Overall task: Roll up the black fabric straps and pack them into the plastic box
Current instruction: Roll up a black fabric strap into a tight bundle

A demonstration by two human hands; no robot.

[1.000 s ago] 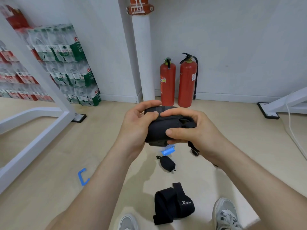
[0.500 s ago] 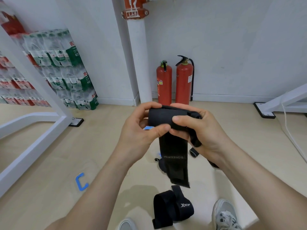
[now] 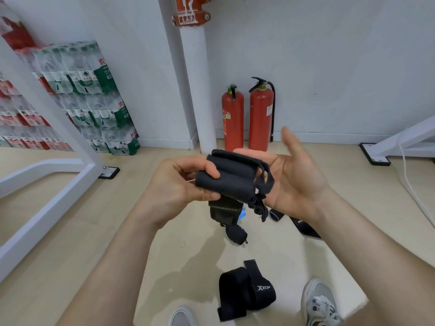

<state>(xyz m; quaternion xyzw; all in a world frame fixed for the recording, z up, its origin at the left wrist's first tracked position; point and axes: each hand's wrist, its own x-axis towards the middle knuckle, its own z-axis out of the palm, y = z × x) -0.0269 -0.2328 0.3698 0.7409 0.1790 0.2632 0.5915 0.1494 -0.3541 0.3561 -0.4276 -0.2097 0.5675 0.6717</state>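
Two hands share one black strap (image 3: 230,177) above the floor (image 3: 70,231); left hand (image 3: 179,184) pinches the roll so it can't unwind, we judge; right hand (image 3: 296,175) lies flat under it, grip wide; no box in view.

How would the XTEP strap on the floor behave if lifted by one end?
Probably floppy: the XTEP strap lies in a loose, sagging coil, so it would likely unwind. Unlikely to roll if pushed; its ends splay flat.
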